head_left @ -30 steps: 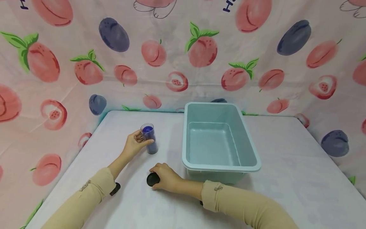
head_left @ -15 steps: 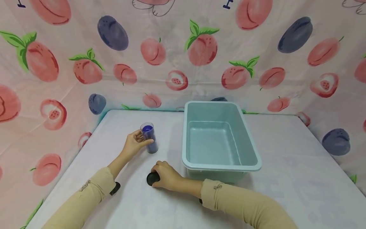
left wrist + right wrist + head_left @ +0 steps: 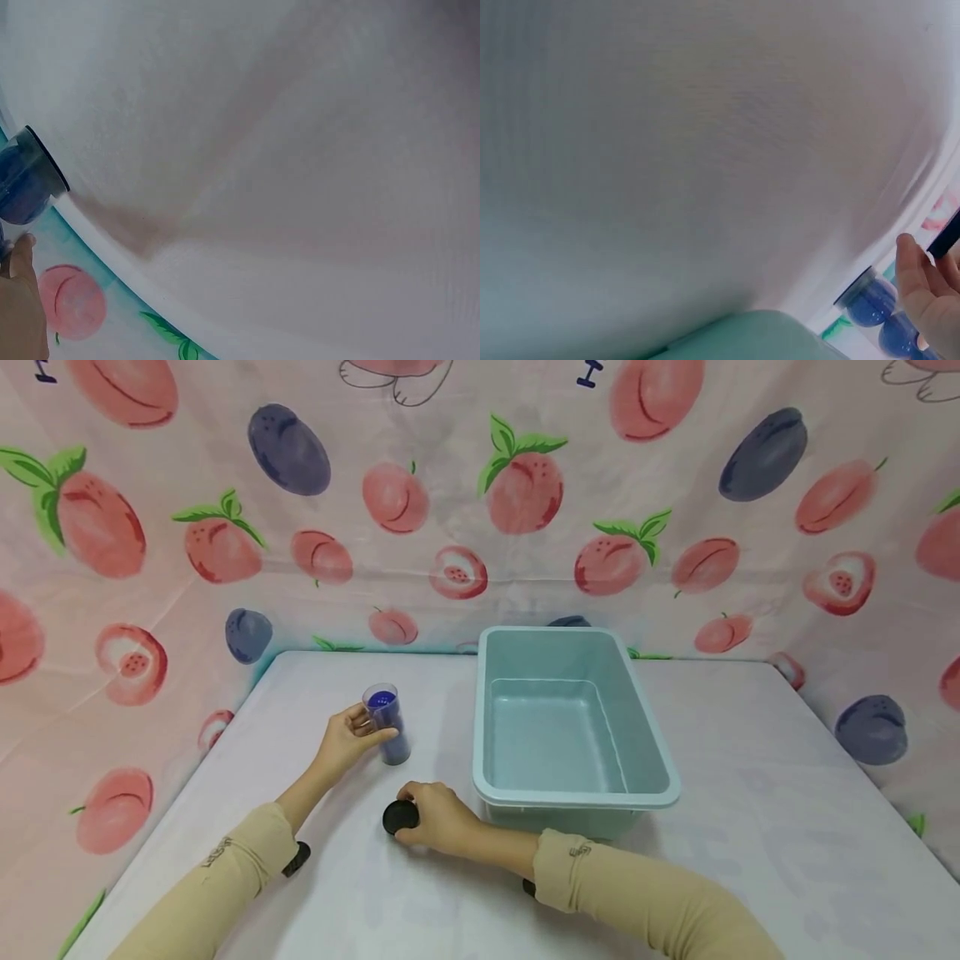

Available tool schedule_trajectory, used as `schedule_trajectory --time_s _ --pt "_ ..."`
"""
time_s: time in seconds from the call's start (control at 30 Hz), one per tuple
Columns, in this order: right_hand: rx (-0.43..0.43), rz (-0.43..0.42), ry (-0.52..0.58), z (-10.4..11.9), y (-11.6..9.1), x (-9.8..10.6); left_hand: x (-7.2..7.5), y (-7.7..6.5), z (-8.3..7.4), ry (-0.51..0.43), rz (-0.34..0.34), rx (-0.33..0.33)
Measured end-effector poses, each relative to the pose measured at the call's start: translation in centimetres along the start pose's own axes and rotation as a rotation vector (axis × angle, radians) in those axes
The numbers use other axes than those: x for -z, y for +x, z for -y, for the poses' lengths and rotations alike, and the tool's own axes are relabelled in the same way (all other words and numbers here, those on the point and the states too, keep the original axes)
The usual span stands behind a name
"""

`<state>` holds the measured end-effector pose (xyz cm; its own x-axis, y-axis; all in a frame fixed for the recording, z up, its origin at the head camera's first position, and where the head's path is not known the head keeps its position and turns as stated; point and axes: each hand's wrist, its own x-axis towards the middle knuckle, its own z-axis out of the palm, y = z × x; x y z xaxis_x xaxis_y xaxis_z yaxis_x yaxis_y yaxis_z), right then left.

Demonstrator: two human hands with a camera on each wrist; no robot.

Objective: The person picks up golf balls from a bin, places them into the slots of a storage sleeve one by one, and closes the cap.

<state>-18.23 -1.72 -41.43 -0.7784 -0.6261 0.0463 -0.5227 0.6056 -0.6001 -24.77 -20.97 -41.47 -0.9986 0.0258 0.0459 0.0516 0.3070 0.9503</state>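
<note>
In the head view my left hand [image 3: 348, 745] grips a clear tube [image 3: 392, 735], left of the middle of the table. Blue balls [image 3: 871, 304] are inside it, stacked in the right wrist view. The tube's dark base [image 3: 46, 161] faces the table; whether it touches the cloth I cannot tell. Nearer the front, my right hand [image 3: 442, 820] pinches a round black lid [image 3: 400, 817] at its edge, fingers on the far side and thumb on the near side. Lid and tube are apart.
A pale blue-green plastic basin [image 3: 573, 799] stands right of both hands, nothing visible inside. White cloth [image 3: 750, 777] covers the table. A fruit-printed curtain [image 3: 525, 568] hangs behind and at the sides.
My right hand has lifted or shifted the black lid slightly toward the tube. The left hand and tube hold nearly the same place; the head view has shifted a little.
</note>
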Motion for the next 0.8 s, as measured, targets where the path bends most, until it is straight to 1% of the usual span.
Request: schedule_trajectory --time_s 0.23,0.5,0.7,0.8 --pt "-0.02 -0.087 0.09 -0.1 0.0 0.4 -0.1 0.0 -0.1 -0.003 -0.006 0.009" --pt "0.001 -0.206 0.256 0.1 -0.3 0.8 0.0 0.1 0.1 0.004 -0.013 -0.004" --pt "0.039 -0.23 0.331 0.7 -0.8 1.1 0.0 -0.1 0.1 0.009 -0.018 0.01" --pt "0.043 -0.237 0.358 1.0 -0.9 1.3 -0.1 0.0 0.0 0.006 -0.02 0.008"
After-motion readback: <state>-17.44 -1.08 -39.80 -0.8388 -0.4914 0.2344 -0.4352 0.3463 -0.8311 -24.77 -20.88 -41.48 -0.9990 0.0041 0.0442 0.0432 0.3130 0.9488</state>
